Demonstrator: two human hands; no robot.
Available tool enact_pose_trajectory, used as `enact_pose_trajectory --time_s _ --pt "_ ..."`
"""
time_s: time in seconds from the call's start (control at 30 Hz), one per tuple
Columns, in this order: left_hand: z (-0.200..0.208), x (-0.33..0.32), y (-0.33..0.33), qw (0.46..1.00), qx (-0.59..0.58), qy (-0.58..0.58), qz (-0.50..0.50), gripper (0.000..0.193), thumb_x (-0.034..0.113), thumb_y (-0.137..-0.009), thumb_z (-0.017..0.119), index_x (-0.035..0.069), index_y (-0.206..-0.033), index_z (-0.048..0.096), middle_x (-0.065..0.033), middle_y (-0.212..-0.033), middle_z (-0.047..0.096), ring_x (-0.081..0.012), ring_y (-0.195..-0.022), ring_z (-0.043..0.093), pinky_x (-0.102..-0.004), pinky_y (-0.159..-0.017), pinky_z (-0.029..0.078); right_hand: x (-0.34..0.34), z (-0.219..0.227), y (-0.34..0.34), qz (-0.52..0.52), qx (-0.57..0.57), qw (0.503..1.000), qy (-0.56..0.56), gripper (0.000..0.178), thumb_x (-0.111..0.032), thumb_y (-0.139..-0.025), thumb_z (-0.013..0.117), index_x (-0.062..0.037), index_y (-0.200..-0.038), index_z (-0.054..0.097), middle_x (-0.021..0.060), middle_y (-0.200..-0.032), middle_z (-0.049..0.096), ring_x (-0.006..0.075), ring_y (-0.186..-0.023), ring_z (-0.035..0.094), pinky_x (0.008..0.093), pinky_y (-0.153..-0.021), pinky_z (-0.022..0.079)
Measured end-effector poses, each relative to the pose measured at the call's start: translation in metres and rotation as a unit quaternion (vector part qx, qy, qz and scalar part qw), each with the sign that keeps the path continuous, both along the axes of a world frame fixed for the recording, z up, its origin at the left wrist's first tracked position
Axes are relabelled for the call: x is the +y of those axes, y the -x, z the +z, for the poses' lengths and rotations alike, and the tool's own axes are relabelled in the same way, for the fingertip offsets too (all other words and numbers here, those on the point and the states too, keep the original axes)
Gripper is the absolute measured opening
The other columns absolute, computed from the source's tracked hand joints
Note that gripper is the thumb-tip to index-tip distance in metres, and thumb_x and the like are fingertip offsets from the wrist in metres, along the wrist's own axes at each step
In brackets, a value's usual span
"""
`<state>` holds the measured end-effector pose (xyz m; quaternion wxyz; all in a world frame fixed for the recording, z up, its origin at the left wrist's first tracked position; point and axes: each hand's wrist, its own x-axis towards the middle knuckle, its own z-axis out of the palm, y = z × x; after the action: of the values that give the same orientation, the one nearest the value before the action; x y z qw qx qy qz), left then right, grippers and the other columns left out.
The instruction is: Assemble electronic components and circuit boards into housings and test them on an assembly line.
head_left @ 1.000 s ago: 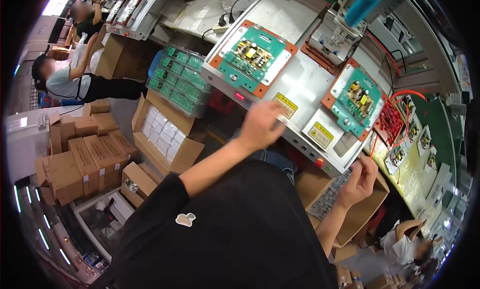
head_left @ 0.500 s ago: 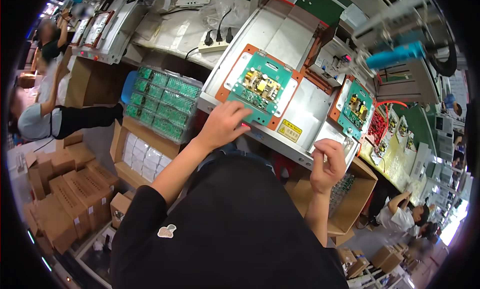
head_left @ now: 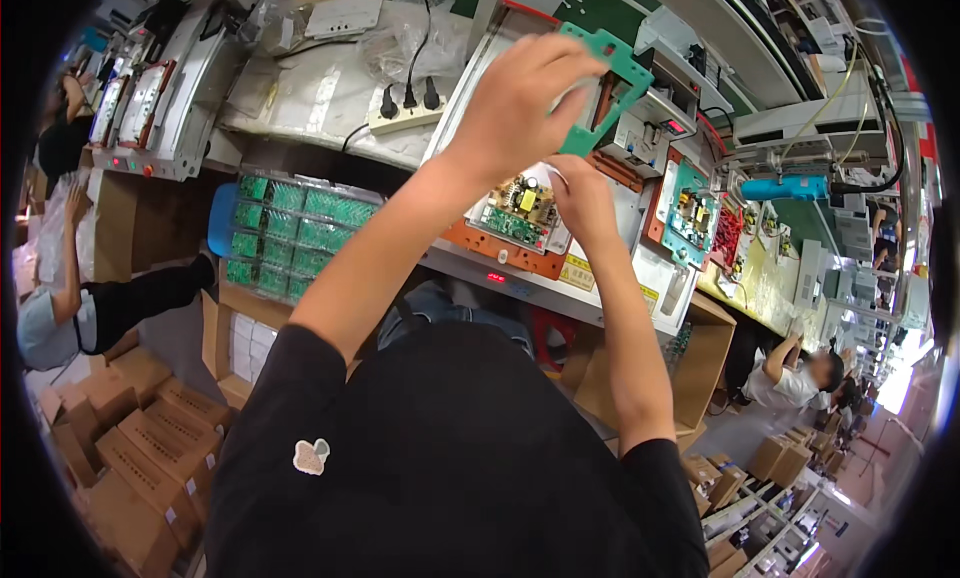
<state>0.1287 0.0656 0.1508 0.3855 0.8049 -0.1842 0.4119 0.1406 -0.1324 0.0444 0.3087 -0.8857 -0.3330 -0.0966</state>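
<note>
My left hand (head_left: 525, 103) is raised over the fixture, with its fingers closed on a green frame plate (head_left: 632, 76) that stands tilted up. Below it, a circuit board (head_left: 520, 203) with yellow and dark components lies exposed on an orange-brown base (head_left: 515, 256). My right hand (head_left: 580, 193) is at the board's right far edge, its fingers curled; what they grip, if anything, is hidden. To the right a second circuit board (head_left: 693, 215) sits under its own green frame (head_left: 684, 183), touched by neither hand.
A clear tray of green circuit boards (head_left: 300, 233) lies to the left. Beyond it stands a power strip (head_left: 405, 116) with black plugs. A blue cylindrical tool (head_left: 785, 188) is at the right. An open carton (head_left: 705, 363) stands below the fixture; stacked cartons (head_left: 160, 448) fill the lower left.
The green frame has been lifted off the board and tilted up by my left hand, which moved up and away from me. My right hand has moved up and left to the board.
</note>
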Motion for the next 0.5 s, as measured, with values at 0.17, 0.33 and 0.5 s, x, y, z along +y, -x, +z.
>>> enact_pose_trajectory --time_s 0.17,0.33,0.5 --pt "-0.065 0.012 0.156 0.830 0.445 0.132 -0.308 0.014 0.012 -0.090 0.067 -0.002 -0.089 0.068 -0.0086 -0.082 0.067 -0.0171 -0.075 0.063 -0.0313 -0.073 0.050 0.033 -0.036 -0.010 -0.011 0.094 0.968 0.232 0.014 -0.010 -0.083 0.055 -0.0068 -0.091 0.067 0.0180 -0.095 0.064 0.0364 -0.092 0.064 0.0466 -0.078 0.052" --pt "-0.199 0.029 0.225 0.662 0.670 -0.040 -0.332 0.045 0.041 -0.098 0.054 -0.001 -0.095 0.070 -0.0171 -0.085 0.071 -0.0246 -0.081 0.069 -0.0370 -0.075 0.052 0.105 -0.041 0.009 0.030 0.010 0.979 0.203 0.009 -0.004 -0.070 0.062 -0.0040 -0.079 0.063 0.0153 -0.088 0.062 0.0333 -0.083 0.065 0.0446 -0.070 0.053" --pt "-0.234 0.024 0.215 0.484 0.726 -0.195 -0.449 0.069 0.063 -0.096 0.041 0.002 -0.108 0.071 -0.0222 -0.113 0.067 -0.0353 -0.111 0.062 -0.0415 -0.096 0.047 0.096 0.033 0.024 -0.038 -0.137 0.986 0.085 0.012 -0.005 -0.071 0.060 -0.0052 -0.083 0.058 0.0097 -0.082 0.056 0.0291 -0.077 0.062 0.0405 -0.064 0.050"
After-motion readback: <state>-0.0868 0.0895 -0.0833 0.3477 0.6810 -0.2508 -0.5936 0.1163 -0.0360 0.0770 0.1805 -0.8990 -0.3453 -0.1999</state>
